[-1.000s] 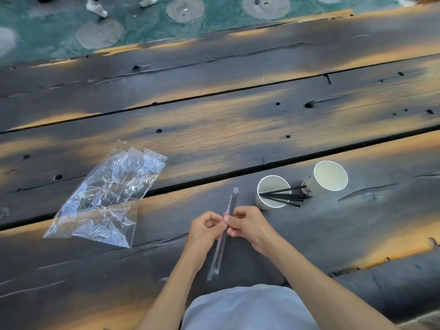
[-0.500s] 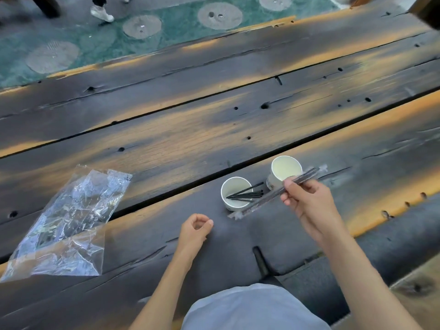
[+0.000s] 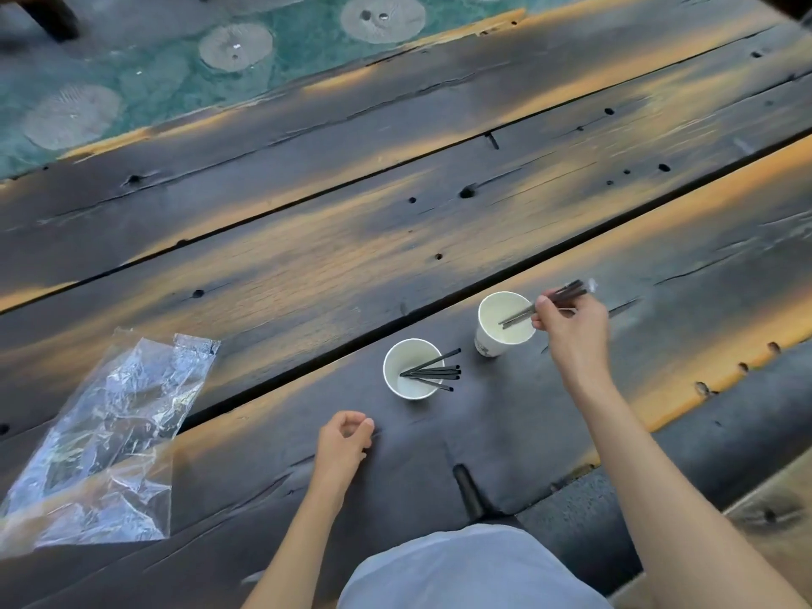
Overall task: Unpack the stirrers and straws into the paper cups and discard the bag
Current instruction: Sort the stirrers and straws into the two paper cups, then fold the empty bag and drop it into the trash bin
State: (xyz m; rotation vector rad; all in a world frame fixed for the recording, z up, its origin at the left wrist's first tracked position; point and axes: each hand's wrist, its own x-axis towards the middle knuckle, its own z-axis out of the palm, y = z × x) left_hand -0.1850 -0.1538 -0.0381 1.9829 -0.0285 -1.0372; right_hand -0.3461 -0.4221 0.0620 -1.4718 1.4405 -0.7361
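Black straws: a thin wrapped bundle [image 3: 545, 303] slants into the far paper cup [image 3: 505, 323], lower ends inside, upper ends and clear wrapper tip sticking out past the rim to the right.
Right hand: the right hand [image 3: 573, 325] has its grip pinched narrow on that bundle, just over the cup's right rim.
Near cup: the near paper cup [image 3: 411, 369] stands upright beside the far one, black stirrers [image 3: 433, 372] fanning over its right rim.
Left hand: the left hand [image 3: 345, 437] rests on the desk [image 3: 307, 265], grip loosely curled, holding nothing.
Bag: the clear plastic bag [image 3: 110, 441] lies flat and crumpled, well apart to the left.
Desk: dark weathered planks with orange streaks.
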